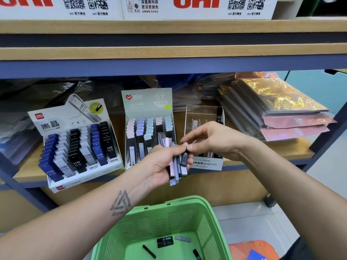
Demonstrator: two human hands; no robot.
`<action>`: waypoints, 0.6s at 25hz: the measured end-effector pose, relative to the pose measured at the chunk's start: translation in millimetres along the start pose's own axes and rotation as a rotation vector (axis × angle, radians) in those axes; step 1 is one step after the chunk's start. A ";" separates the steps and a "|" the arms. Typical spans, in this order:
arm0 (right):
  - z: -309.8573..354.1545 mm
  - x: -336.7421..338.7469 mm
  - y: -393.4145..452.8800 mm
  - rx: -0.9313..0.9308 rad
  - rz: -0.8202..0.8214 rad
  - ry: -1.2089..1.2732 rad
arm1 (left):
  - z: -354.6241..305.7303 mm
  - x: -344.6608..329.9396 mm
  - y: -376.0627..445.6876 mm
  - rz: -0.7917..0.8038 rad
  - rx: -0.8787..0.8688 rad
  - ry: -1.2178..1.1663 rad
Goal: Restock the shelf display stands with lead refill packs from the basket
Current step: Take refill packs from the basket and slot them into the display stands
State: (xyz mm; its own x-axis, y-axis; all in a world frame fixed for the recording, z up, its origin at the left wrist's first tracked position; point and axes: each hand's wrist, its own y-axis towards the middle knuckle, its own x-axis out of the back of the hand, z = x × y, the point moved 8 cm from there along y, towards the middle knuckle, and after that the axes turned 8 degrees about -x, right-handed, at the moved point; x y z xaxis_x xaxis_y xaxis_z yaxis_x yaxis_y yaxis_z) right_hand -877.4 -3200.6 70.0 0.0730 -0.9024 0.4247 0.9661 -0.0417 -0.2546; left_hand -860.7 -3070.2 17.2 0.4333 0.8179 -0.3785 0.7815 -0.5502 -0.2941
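Note:
My left hand (161,164) grips a fanned bunch of lead refill packs (175,167), pink, grey and dark ones. My right hand (210,139) pinches the top of a dark pack in that bunch with thumb and forefinger. Behind the hands three display stands sit on the wooden shelf: a white HB 0.5 stand (75,139) at left, a grey-green 0.7 stand (148,124) in the middle, and a clear MONO graph stand (204,117) at right. Below, the green basket (204,228) holds several loose dark packs (165,242).
Stacks of shiny wrapped notebooks (277,107) lie on the shelf to the right. White uni boxes (197,6) stand on the upper shelf. The shelf's blue metal frame (169,65) runs across above the stands. An orange object (251,249) sits beside the basket on the tiled floor.

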 end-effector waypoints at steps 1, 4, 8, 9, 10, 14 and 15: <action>-0.5 0.5 0.4 0.001 0.003 0.029 | 0.5 -0.6 0.1 0.004 0.004 -0.008; -5.7 16.8 1.3 -0.041 -0.080 0.213 | 2.0 0.9 0.1 0.001 0.026 0.001; -7.5 36.5 -1.5 -0.030 -0.178 0.232 | 2.5 4.4 0.5 -0.014 0.033 0.024; -7.2 37.8 -2.6 -0.022 -0.183 0.228 | 2.0 4.0 0.8 -0.014 0.028 0.025; -6.8 38.2 -3.6 -0.013 -0.179 0.231 | 1.2 3.5 1.3 -0.016 0.021 0.022; -9.3 39.7 -5.4 -0.003 -0.153 0.264 | -1.9 3.9 3.9 -0.049 -0.026 0.014; -10.2 40.4 -6.9 -0.004 -0.153 0.266 | -2.6 3.9 4.5 -0.063 -0.044 0.017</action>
State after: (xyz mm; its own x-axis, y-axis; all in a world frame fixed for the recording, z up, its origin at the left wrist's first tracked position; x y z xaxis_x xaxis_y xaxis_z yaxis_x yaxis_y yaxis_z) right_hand -883.7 -3241.2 80.0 -0.1416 -0.9660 0.2162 0.9599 -0.1873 -0.2084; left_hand -854.4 -3069.0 16.7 0.3901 0.8534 -0.3456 0.8263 -0.4901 -0.2775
